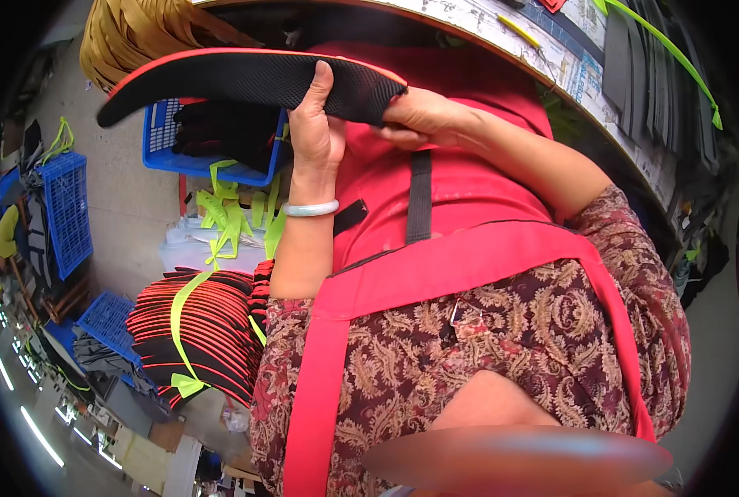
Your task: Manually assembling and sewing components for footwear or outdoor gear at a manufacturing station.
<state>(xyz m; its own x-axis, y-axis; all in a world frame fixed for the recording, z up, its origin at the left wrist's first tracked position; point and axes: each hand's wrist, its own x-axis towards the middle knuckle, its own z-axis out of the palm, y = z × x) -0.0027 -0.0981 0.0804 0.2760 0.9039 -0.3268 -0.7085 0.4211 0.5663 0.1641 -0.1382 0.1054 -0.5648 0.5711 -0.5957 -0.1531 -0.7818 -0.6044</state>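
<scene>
A long curved black insole (pixel 220 80) with a textured face and an orange-red upper edge stretches across the top of the head view. My left hand (pixel 315 128), with a pale bangle at the wrist, grips it right of its middle. The thumb presses on the black face, while the other fingers are mostly hidden behind it. At the blunt right end my right hand (pixel 423 116) is closed on the insole, with its fingers partly tucked out of sight. The rounded left end sticks out free over a blue crate (pixel 212 166).
Black pieces lie in that crate. Below it stands a bundle of red-and-black insoles (pixel 195 327) tied with a neon-yellow strip (pixel 183 323). A worktop (pixel 580 108) runs along the upper right, bearing a yellow pen (pixel 518 31) and dark strips (pixel 659 83). Tan strips (pixel 137 37) hang upper left.
</scene>
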